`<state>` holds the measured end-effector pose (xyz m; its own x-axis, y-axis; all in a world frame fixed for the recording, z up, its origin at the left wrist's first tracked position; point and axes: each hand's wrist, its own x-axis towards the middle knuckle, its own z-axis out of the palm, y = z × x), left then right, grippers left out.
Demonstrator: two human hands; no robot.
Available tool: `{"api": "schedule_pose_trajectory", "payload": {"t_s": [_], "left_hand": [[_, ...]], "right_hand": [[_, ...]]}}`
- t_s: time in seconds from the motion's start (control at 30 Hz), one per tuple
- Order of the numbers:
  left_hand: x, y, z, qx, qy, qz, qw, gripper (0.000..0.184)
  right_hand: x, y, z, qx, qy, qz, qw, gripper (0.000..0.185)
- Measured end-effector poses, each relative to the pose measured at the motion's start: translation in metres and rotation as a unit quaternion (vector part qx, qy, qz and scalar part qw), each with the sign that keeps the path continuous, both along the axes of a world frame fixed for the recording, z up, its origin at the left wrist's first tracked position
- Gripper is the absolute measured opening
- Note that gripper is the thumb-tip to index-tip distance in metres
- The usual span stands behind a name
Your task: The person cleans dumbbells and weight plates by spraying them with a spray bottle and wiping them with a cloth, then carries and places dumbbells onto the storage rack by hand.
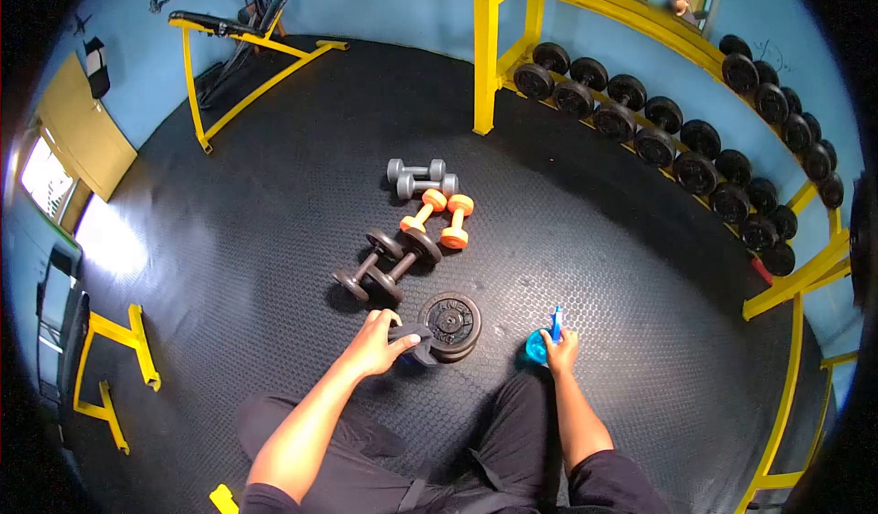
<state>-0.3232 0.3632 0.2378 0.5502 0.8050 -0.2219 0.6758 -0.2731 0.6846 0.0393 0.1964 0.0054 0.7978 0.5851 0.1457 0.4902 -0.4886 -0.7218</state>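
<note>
My left hand (377, 342) is closed on a dark grey object (422, 353), perhaps a cloth, beside the stacked black weight plates (453, 322). On the right, my right hand (562, 348) grips a blue spray bottle (538, 347), which is at the floor. Beyond my left hand lie two black dumbbells, one at the left (368, 267) and one at the right (404, 265). Two orange dumbbells (456, 221) and two grey dumbbells (427, 185) lie farther forward.
A yellow rack (485, 66) with several black dumbbells (655, 146) stands at the right. A yellow-framed bench (265, 95) is at the back left. More yellow frames (137, 348) stand at the left. A person in a cap (679, 4) shows at the top, possibly reflected.
</note>
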Motion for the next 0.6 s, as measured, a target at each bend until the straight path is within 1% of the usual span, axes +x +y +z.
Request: {"api": "schedule_pose_trajectory", "payload": {"t_s": [0.03, 0.07, 0.1, 0.13, 0.17, 0.2, 0.23, 0.27, 0.3, 0.37, 0.4, 0.43, 0.47, 0.5, 0.53, 0.57, 0.6], "left_hand": [[0.003, 0.000, -0.001, 0.002, 0.008, -0.004, 1.000, 0.052], [0.005, -0.002, -0.004, 0.058, 0.017, 0.007, 0.998, 0.049], [0.006, -0.005, -0.005, 0.112, 0.025, 0.018, 0.993, 0.047], [0.006, -0.006, -0.005, 0.138, 0.044, 0.022, 0.989, 0.041], [0.007, -0.005, -0.004, 0.107, 0.030, 0.037, 0.993, 0.040], [0.010, -0.005, 0.003, 0.056, 0.042, 0.050, 0.996, 0.038], [0.012, -0.006, 0.009, 0.006, 0.053, 0.064, 0.997, 0.037], [0.013, -0.006, 0.008, 0.006, 0.055, 0.066, 0.996, 0.037], [0.014, -0.006, 0.008, 0.005, 0.053, 0.056, 0.997, 0.037], [0.016, -0.008, 0.011, 0.005, 0.052, 0.042, 0.998, 0.038], [0.020, -0.010, 0.017, -0.018, 0.038, 0.043, 0.998, 0.040], [0.024, -0.012, 0.022, -0.040, 0.023, 0.044, 0.998, 0.043], [0.028, -0.012, 0.025, -0.038, 0.021, 0.040, 0.998, 0.043], [0.032, -0.013, 0.028, -0.032, 0.015, 0.000, 0.999, 0.047], [0.035, -0.016, 0.031, -0.027, 0.007, -0.038, 0.999, 0.050], [0.042, -0.020, 0.038, -0.029, 0.002, -0.038, 0.999, 0.050], [0.053, -0.025, 0.050, -0.123, -0.038, -0.006, 0.992, 0.054]], "right_hand": [[0.005, -0.006, -0.009, -0.031, 0.025, -0.005, 0.999, 0.042], [0.008, -0.009, -0.020, -0.018, 0.061, -0.019, 0.998, 0.041], [0.012, -0.012, -0.022, -0.027, 0.055, -0.009, 0.998, 0.037], [0.012, -0.016, -0.025, -0.033, 0.037, 0.004, 0.999, 0.042], [0.012, -0.018, -0.028, -0.038, 0.018, 0.019, 0.999, 0.047], [0.011, -0.020, -0.025, -0.041, 0.021, 0.021, 0.999, 0.047], [0.007, -0.021, -0.018, -0.047, 0.073, 0.028, 0.996, 0.053], [0.003, -0.022, -0.011, -0.053, 0.126, 0.036, 0.990, 0.060], [-0.001, -0.023, -0.006, -0.053, 0.128, 0.037, 0.990, 0.060], [-0.010, -0.027, 0.004, -0.108, 0.014, 0.015, 0.994, 0.080], [-0.022, -0.027, 0.018, -0.107, 0.000, -0.011, 0.994, 0.086], [-0.041, -0.026, 0.043, -0.106, -0.014, -0.039, 0.994, 0.093], [-0.062, -0.026, 0.067, -0.113, -0.025, -0.003, 0.993, 0.097], [-0.083, -0.027, 0.095, -0.069, -0.021, 0.091, 0.993, 0.094], [-0.104, -0.024, 0.122, 0.015, 0.058, 0.216, 0.974, 0.093], [-0.134, -0.023, 0.150, 0.027, 0.112, 0.283, 0.952, 0.093], [-0.157, -0.019, 0.171, 0.056, 0.083, 0.335, 0.937, 0.092]]}}
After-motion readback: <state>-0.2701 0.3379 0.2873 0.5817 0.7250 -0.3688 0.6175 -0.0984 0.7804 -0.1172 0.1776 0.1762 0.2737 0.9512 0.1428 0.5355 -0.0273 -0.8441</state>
